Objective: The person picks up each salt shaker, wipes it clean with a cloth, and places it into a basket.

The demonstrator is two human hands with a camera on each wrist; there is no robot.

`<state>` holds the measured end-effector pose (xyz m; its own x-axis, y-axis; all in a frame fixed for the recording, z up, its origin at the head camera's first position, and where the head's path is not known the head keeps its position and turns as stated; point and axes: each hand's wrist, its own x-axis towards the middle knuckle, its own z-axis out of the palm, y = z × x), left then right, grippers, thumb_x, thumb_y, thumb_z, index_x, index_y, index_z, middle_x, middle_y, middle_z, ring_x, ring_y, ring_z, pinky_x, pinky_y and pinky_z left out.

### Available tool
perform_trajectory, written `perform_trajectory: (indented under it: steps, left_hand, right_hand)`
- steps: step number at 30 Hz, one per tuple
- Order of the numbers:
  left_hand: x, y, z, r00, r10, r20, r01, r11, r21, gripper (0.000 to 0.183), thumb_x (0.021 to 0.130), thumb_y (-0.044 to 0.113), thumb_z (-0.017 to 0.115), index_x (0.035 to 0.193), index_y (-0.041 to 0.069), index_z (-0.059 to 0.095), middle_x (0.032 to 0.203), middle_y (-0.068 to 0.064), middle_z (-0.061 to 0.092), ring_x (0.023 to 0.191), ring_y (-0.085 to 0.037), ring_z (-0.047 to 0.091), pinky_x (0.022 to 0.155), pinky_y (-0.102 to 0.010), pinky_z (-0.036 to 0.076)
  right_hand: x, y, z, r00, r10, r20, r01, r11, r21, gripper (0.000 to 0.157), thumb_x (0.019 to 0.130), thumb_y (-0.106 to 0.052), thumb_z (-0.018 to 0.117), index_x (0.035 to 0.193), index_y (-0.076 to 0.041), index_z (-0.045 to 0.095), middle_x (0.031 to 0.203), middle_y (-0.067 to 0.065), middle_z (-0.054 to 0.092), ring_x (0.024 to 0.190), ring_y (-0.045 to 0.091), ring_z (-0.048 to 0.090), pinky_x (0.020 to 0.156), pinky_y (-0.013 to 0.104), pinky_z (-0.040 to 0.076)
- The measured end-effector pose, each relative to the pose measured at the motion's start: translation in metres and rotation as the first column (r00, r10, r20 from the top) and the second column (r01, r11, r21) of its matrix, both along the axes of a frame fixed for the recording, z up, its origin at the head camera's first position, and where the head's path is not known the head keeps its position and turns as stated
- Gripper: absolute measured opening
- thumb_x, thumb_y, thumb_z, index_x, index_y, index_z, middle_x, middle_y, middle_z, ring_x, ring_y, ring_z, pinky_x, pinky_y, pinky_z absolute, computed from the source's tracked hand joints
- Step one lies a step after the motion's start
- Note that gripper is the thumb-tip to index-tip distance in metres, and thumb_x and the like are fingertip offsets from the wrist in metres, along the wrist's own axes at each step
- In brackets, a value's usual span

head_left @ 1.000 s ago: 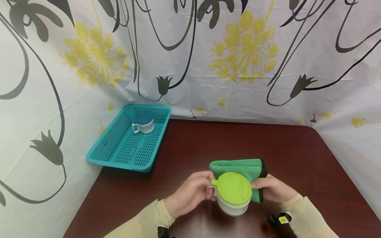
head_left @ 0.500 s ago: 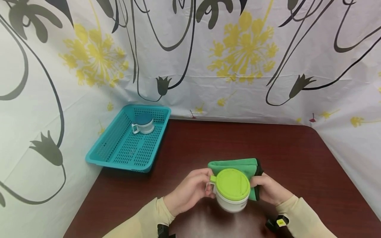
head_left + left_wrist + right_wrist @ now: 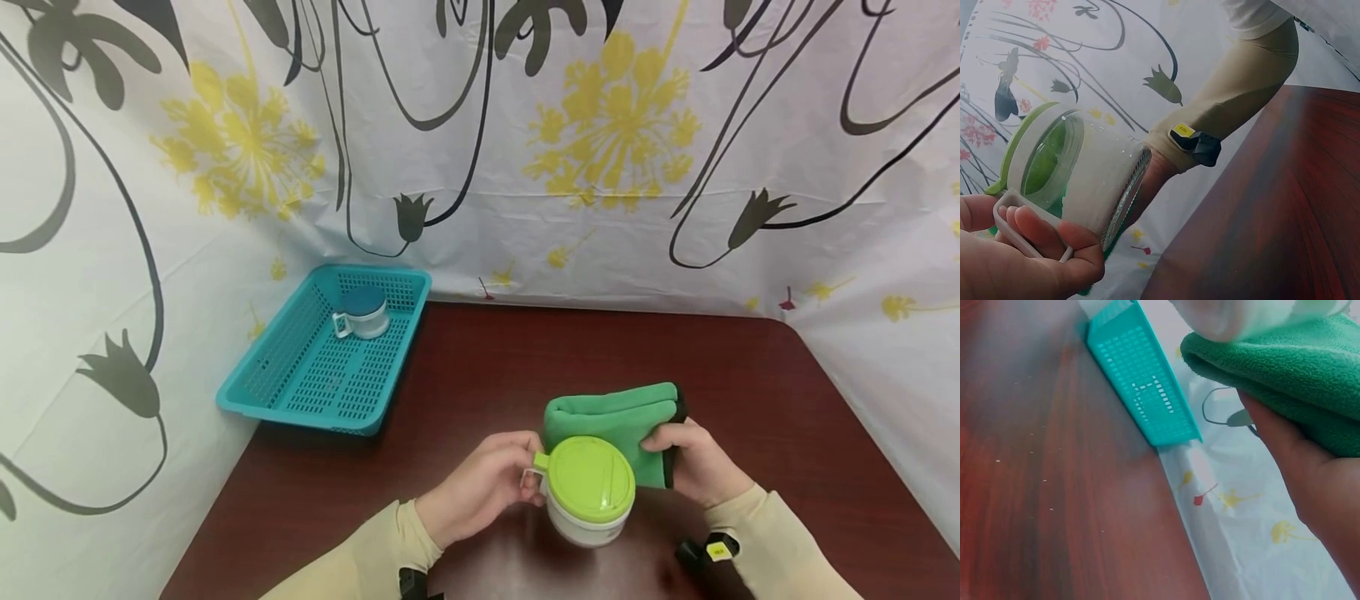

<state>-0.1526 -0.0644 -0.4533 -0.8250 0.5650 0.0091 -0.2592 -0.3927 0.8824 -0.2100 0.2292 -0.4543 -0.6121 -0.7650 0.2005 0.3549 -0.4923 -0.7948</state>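
Note:
My left hand [image 3: 483,487] grips the handle of a lidded jar [image 3: 588,529], its fingers curled through the loop as the left wrist view shows. The jar [image 3: 1091,172] has a clear and white body and a bright green lid [image 3: 590,479]. Behind it, my right hand [image 3: 697,458] pinches a folded green cloth [image 3: 615,412] with a black edge, thumb on the near face. In the head view the cloth overlaps the far side of the jar. Thick terry folds of the cloth [image 3: 1285,369] show in the right wrist view, close under the blurred jar.
A turquoise plastic basket [image 3: 300,412] stands at the back left of the dark red-brown table [image 3: 480,367]. Inside it, toward the far end, sits a similar white jar with a blue lid [image 3: 363,312]. Patterned white sheeting [image 3: 465,150] hangs behind and beside the table.
My right hand and the cloth have shifted right and slightly up, and the cloth now tilts higher at its right end. The jar has moved only slightly in my left hand.

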Motion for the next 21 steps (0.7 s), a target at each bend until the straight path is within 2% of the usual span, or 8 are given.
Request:
perform_trajectory:
  steps: [3, 8, 12, 16, 21]
  left_hand:
    - [0.000, 0.000, 0.000, 1.000, -0.002, -0.004, 0.002, 1.000, 0.000, 0.008, 0.086, 0.004, 0.051, 0.079, 0.002, 0.050, 0.068, -0.005, 0.045, 0.065, -0.020, 0.047, 0.069, -0.033, 0.047]
    - [0.000, -0.001, 0.001, 1.000, 0.010, 0.001, -0.010, 1.000, 0.005, 0.008, 0.086, 0.004, 0.051, 0.078, 0.002, 0.051, 0.067, -0.005, 0.045, 0.064, -0.021, 0.047, 0.069, -0.033, 0.047]
    - [-0.001, -0.002, 0.003, 1.000, 0.017, 0.000, -0.017, 1.000, 0.012, 0.009, 0.088, 0.005, 0.051, 0.079, 0.003, 0.052, 0.068, -0.005, 0.046, 0.064, -0.020, 0.048, 0.069, -0.034, 0.048]
    - [-0.002, -0.003, 0.006, 1.000, 0.021, -0.017, -0.021, 1.000, 0.014, 0.011, 0.090, 0.005, 0.050, 0.079, 0.003, 0.051, 0.069, -0.005, 0.045, 0.064, -0.020, 0.047, 0.069, -0.034, 0.047]
    - [-0.005, -0.005, 0.012, 0.999, 0.041, -0.027, -0.040, 0.999, 0.020, 0.011, 0.089, 0.004, 0.048, 0.079, 0.002, 0.049, 0.069, -0.006, 0.044, 0.064, -0.021, 0.045, 0.069, -0.034, 0.047]
  right_hand:
    - [-0.001, 0.002, 0.002, 1.000, 0.006, -0.021, -0.006, 1.000, -0.008, 0.064, 0.083, 0.017, 0.025, 0.140, 0.005, 0.051, 0.134, 0.019, 0.061, 0.120, 0.029, 0.061, 0.100, 0.046, 0.049]
    - [-0.004, 0.001, 0.004, 0.997, 0.061, -0.056, -0.064, 0.997, -0.037, 0.067, 0.083, 0.018, 0.022, 0.146, 0.008, 0.042, 0.141, 0.022, 0.055, 0.126, 0.032, 0.056, 0.104, 0.049, 0.045]
    - [-0.004, 0.001, 0.005, 0.995, 0.067, -0.076, -0.070, 0.997, -0.036, 0.068, 0.083, 0.020, 0.021, 0.146, 0.008, 0.042, 0.141, 0.022, 0.055, 0.126, 0.031, 0.056, 0.103, 0.049, 0.046]
    - [-0.003, 0.001, 0.006, 0.995, 0.033, -0.089, -0.034, 0.999, -0.009, 0.067, 0.083, 0.020, 0.023, 0.145, 0.008, 0.044, 0.140, 0.021, 0.056, 0.123, 0.030, 0.058, 0.102, 0.047, 0.047]
    - [-0.002, -0.001, 0.004, 0.986, -0.044, -0.160, 0.057, 0.996, 0.076, 0.066, 0.080, 0.021, 0.031, 0.142, 0.008, 0.047, 0.133, 0.019, 0.061, 0.114, 0.026, 0.062, 0.096, 0.043, 0.052]
